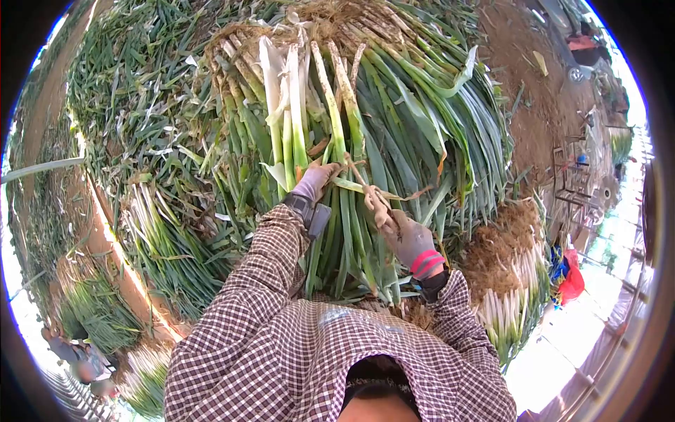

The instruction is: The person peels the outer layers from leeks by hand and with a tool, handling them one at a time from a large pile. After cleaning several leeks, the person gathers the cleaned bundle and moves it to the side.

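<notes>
Onions (pixel 331 116): lengthwise, white ends far, leaves near
Left hand (pixel 316 181): closed around onions
Right hand (pixel 410 243): pinching twisted strip (pixel 377 202)
In the way: strip across leaves
Around: pile (pixel 436 133)

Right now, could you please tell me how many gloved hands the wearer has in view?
2: the left hand, at the green stalks; the right hand, holding a tan strip.

A: Layout round your fingers?
B: Leek pile (pixel 429 133) beneath and ahead of your left fingers (pixel 324 171) and right fingers (pixel 403 224), root ends (pixel 327 10) farthest. Strip (pixel 376 201) spans the gap.
A: Your left?
B: Leek bundle (pixel 176 246); loose leaves (pixel 140 105) farther ahead.
A: Your right?
B: Second bundle (pixel 517 292), slightly behind your fingers; bare ground (pixel 508 88) ahead.
</notes>
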